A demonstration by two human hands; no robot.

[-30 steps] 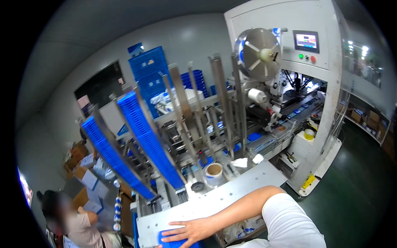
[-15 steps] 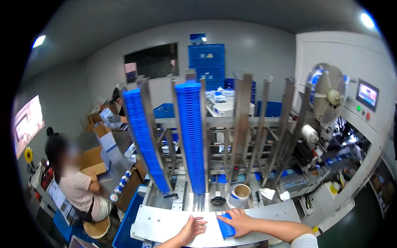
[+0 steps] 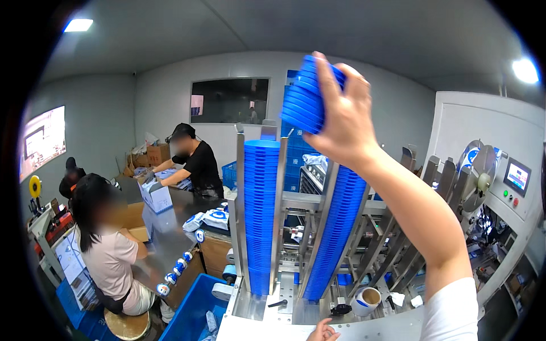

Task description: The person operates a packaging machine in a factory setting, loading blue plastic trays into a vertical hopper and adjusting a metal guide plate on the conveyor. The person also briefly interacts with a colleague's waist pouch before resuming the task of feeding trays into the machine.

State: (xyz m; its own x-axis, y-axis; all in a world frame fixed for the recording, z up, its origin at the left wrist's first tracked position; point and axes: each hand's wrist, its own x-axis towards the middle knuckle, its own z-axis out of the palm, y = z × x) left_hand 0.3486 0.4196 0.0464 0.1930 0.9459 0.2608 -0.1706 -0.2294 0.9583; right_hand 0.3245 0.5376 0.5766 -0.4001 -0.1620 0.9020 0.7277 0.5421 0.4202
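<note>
High in front of me, my right hand (image 3: 344, 108) grips a short stack of nested round blue plastic pieces (image 3: 304, 96), tilted. Below it is the upper end of a tall blue stack (image 3: 338, 227) standing between metal guide rails, partly covered by my arm. Left of that, a second tall blue stack (image 3: 261, 221) fills another set of upright rails. My left hand (image 3: 323, 331) shows only in part at the lower edge, over the white plate (image 3: 375, 329). Its fingers are loosely curled and apart, with nothing seen in them.
A roll of tape (image 3: 365, 301) and a black knob (image 3: 340, 310) sit at the machine's front. A control panel (image 3: 517, 175) is at the right. At the left, one person (image 3: 111, 244) sits and another (image 3: 199, 170) stands by a table. A blue bin (image 3: 190, 312) lies beside the machine.
My right hand has lifted the blue stack from the white plate to high above the rails. My left hand now sits at the picture's lower edge. The view has turned left and upward.
</note>
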